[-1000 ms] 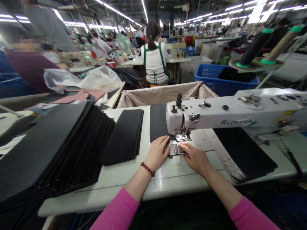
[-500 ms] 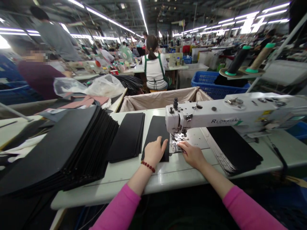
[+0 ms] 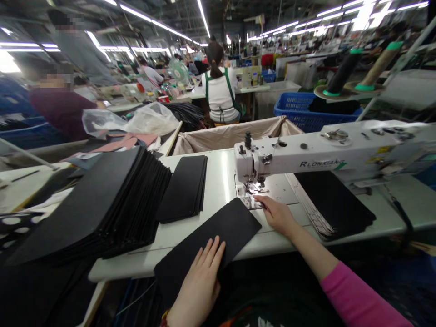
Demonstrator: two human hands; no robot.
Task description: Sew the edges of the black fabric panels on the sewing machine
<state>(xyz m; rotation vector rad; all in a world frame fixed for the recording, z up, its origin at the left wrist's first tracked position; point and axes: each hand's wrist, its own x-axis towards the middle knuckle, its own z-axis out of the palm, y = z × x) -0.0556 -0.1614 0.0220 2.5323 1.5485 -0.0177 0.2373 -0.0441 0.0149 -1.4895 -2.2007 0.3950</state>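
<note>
My left hand [image 3: 200, 281] lies over the near edge of a black rectangular panel [image 3: 218, 231]. Its fingers rest together on top, and the thumb is mostly hidden at the edge. The panel slants across the table's front and overhangs it, with its far corner near the needle plate. My right hand [image 3: 277, 215] is at the plate of the white sewing machine [image 3: 289, 156], just in front of the presser foot [image 3: 255, 188]. Its fingertips are pinched together; whatever is between them is too small to see.
Left of the machine stand a small stack of black panels [image 3: 184, 188] and a tall one [image 3: 98, 195]. Another stack [image 3: 330, 200] lies under the machine arm. A cloth-lined bin [image 3: 228, 134] sits behind the table; thread cones [image 3: 344, 75] stand at right. Co-workers sit beyond.
My left hand has drawn the black panel from beside the needle toward me and left, turning it askew. My right hand stays by the presser foot.
</note>
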